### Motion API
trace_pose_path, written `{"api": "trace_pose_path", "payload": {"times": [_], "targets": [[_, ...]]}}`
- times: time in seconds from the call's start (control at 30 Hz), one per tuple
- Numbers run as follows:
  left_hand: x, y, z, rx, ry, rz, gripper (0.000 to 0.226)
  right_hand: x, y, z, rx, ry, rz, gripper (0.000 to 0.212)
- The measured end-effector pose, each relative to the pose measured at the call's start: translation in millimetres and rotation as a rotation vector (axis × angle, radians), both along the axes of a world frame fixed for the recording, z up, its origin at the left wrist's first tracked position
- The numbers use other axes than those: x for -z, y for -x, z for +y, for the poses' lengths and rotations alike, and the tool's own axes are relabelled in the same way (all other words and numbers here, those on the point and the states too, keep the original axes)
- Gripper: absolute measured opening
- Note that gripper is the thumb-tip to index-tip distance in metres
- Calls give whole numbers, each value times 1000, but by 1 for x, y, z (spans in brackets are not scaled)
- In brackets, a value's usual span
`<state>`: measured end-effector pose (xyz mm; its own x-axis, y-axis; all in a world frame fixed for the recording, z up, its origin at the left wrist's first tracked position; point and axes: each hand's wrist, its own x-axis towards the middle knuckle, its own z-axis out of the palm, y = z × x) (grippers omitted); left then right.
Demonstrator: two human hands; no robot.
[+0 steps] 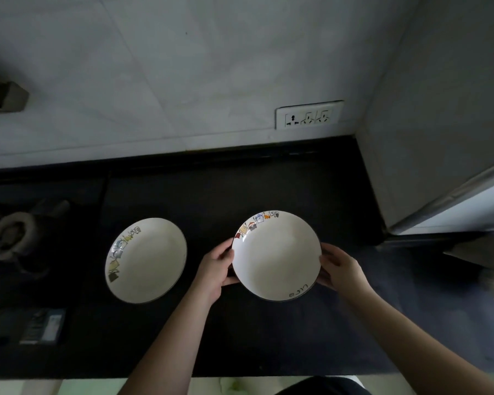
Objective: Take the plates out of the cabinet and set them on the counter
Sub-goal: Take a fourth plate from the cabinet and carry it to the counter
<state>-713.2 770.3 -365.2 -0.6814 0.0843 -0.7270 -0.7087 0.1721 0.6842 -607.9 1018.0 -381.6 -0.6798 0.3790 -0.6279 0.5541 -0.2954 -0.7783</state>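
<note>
Two white plates with small coloured drawings on the rim are in view over the black counter [240, 195]. One plate [149, 262] lies on the counter at the left, untouched. The other plate [275, 256] is held by both hands: my left hand [216, 267] grips its left edge and my right hand [340, 267] grips its right edge. I cannot tell whether this plate touches the counter. The cabinet is not in view.
A gas stove burner [12, 235] sits on the counter at far left. A white socket panel [308, 114] is on the tiled back wall. A pale wall or appliance side [439, 109] closes off the right. The counter's front edge [183, 376] runs near me.
</note>
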Motion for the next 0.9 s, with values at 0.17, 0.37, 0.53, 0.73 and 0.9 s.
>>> {"api": "trace_pose_path", "payload": {"times": [0.17,0.37,0.53,0.73,0.9], "targets": [[7,3,4,-5,19,12,32,6,2,3,12,8,-4,24],[15,4,13,3,61,19,34,11,0,14,12,10,2,24],[18,3,16,9,87,45,34,16,-2,17,20,15,14,23],[20,-3,18,18,152,117,35,16,-1,17,-2,-20,38,23],[16,-10,19,20,219,140,37,14,-3,17,-59,-76,6,26]]}}
